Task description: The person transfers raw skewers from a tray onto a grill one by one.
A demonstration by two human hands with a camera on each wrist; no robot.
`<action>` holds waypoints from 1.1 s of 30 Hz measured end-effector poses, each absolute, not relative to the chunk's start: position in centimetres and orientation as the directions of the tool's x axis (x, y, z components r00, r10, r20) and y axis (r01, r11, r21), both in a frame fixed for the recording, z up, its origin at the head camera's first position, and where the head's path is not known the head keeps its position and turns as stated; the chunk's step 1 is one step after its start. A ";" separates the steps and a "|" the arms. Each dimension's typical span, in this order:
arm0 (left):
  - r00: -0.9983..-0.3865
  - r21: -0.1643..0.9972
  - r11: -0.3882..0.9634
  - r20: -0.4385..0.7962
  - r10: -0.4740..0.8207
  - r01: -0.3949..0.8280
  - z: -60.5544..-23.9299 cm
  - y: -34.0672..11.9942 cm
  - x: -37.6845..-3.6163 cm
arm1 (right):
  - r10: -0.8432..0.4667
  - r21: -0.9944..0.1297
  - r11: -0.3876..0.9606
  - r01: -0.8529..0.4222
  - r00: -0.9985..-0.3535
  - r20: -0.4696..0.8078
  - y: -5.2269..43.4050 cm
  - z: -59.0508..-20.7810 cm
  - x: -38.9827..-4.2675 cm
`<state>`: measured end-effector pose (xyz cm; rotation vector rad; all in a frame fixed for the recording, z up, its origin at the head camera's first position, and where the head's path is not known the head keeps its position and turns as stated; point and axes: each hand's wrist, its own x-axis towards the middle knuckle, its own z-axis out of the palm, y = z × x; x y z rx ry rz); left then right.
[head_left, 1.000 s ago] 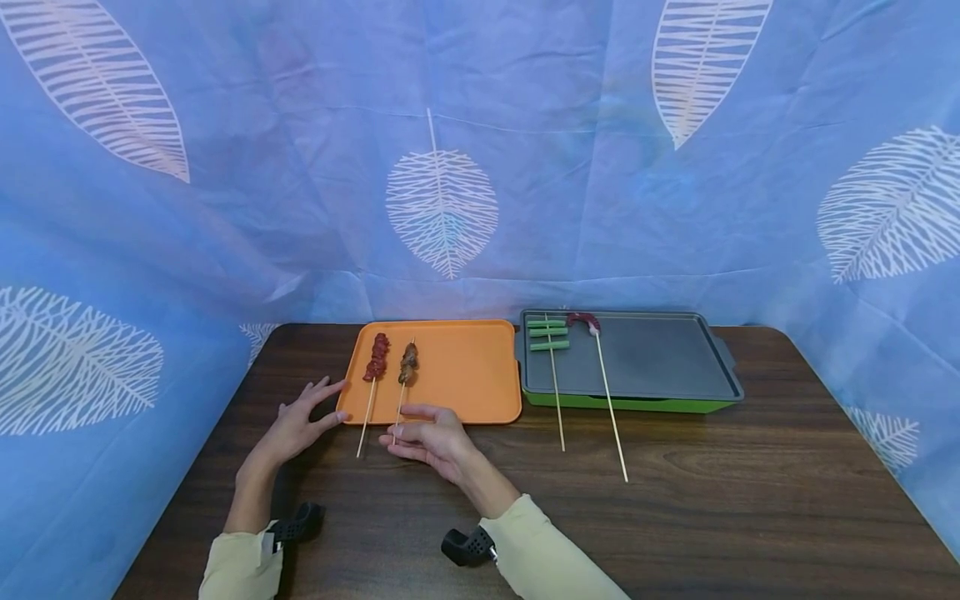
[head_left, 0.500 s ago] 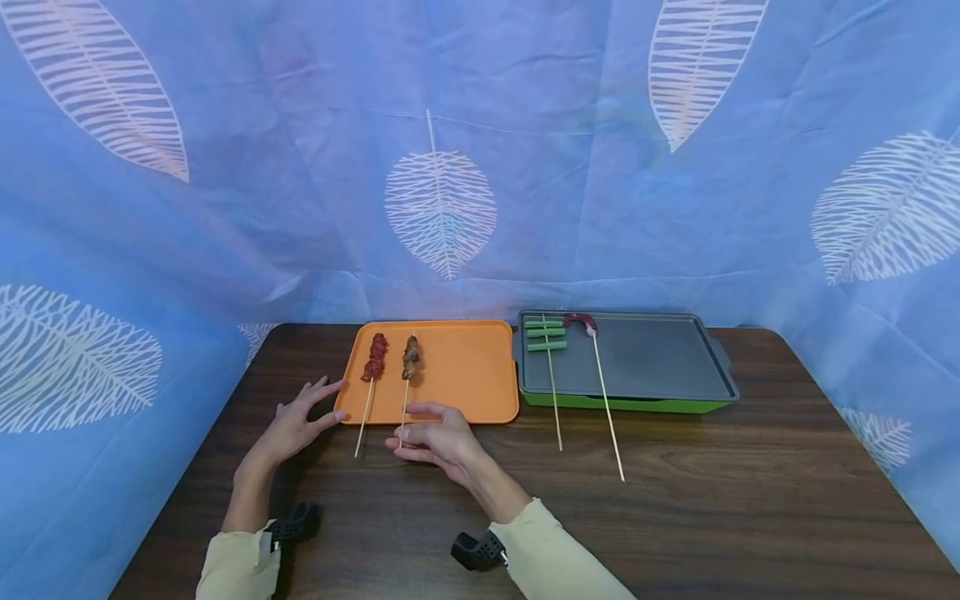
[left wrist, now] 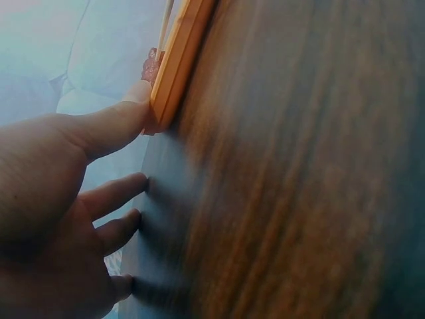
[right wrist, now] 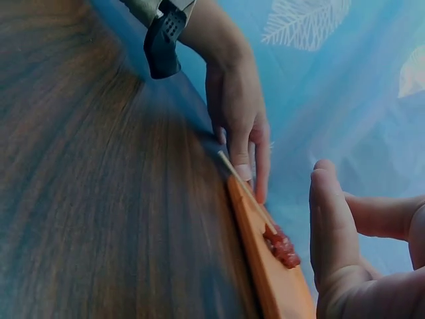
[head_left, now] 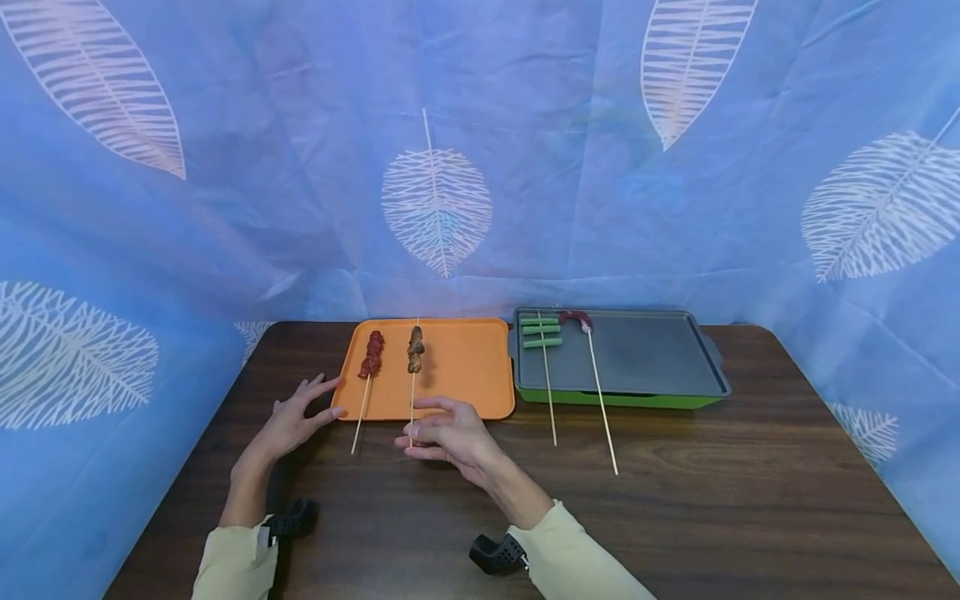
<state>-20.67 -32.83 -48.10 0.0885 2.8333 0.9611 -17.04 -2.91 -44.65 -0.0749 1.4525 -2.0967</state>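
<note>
An orange tray [head_left: 465, 371] lies on the dark wooden table [head_left: 675, 500]. A red meat skewer [head_left: 371, 354] rests on the tray, its stick overhanging the front edge. My right hand [head_left: 422, 429] pinches the stick end of a brown meat skewer [head_left: 415, 348], whose meat hovers near the tray's far edge. My left hand [head_left: 315, 402] lies flat on the table, and its thumb [left wrist: 113, 126] touches the orange tray's [left wrist: 179, 60] front left corner. In the right wrist view the left hand [right wrist: 239, 126] lies beside the red meat skewer [right wrist: 282, 246].
A grey griddle pan [head_left: 652, 367] on a green base sits to the right of the orange tray. On it lie a green vegetable skewer [head_left: 542, 332] and a red sausage skewer [head_left: 576, 317], sticks pointing toward me. Blue leaf-print cloth [head_left: 450, 167] surrounds the table.
My right hand took hold of the brown skewer's stick and moved it away from me; the meat shifted toward the tray's far edge. The left hand stayed at the tray corner.
</note>
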 end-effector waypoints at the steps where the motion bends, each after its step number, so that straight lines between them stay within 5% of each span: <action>1: -0.988 0.607 0.795 -0.119 0.103 0.010 -48.1 -32.8 -20.7 | -0.493 -0.873 -0.239 0.426 -0.827 -0.269 -2.7 -44.4 -16.9; 33: -0.986 0.608 0.794 -0.128 0.110 0.009 -48.4 -33.0 -20.8 | -0.510 -0.911 -0.190 0.366 -0.830 -0.228 3.8 -41.3 -14.7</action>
